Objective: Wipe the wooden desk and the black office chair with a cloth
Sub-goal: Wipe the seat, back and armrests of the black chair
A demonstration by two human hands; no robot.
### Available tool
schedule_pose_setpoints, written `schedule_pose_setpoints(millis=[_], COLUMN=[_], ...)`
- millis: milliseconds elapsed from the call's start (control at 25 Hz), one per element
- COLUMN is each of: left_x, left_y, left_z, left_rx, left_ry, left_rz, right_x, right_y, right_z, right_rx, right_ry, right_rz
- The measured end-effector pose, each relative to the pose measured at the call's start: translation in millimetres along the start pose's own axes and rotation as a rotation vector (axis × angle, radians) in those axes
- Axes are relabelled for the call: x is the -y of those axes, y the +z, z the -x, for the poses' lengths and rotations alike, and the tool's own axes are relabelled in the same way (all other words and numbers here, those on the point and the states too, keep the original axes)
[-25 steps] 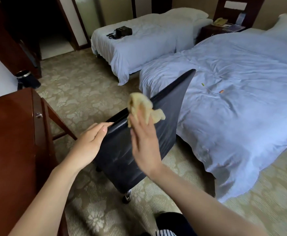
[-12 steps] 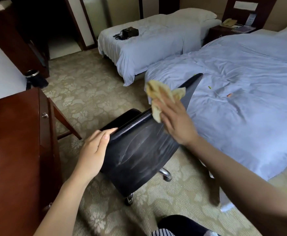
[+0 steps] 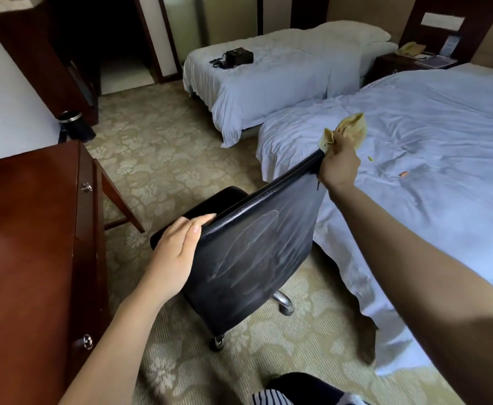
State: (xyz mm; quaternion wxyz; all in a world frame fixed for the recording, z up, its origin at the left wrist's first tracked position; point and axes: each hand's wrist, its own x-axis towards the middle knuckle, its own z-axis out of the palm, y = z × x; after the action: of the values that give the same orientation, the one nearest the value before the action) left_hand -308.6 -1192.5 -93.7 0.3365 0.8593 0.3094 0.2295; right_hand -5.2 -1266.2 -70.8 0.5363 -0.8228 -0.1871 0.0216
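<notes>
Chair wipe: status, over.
Left hand grips chair at backrest top edge. Right hand holds cloth at far top corner. Bed close beside, nothing blocking.

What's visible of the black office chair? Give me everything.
The black office chair is seen from behind. Its leather-like backrest is glossy, with pale arcing wipe streaks across it. Part of the seat shows past the top edge. A chrome base leg and a caster show below, on the patterned carpet. The chair stands between the wooden desk and the near bed. The left hand grips the top edge's left end, and the right hand, holding the cloth, is on the right top corner.
</notes>
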Motion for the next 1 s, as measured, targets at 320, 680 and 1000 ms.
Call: schedule_pose_setpoints(millis=[320, 680, 1000], left_x=[-2, 5, 1], left_y=[1, 10, 10], left_z=[4, 12, 14], left_rx=[-0.019, -0.273, -0.159], left_ry=[-0.135, -0.412, -0.114], left_rz=[0.131, 0.492, 0.206], right_x=[6, 12, -21], right_y=[30, 51, 20], right_z=[139, 224, 156], right_rx=[0.030, 0.315, 0.294], right_ry=[-0.413, -1.008, -1.298], right_rz=[-0.122, 0.163, 0.251])
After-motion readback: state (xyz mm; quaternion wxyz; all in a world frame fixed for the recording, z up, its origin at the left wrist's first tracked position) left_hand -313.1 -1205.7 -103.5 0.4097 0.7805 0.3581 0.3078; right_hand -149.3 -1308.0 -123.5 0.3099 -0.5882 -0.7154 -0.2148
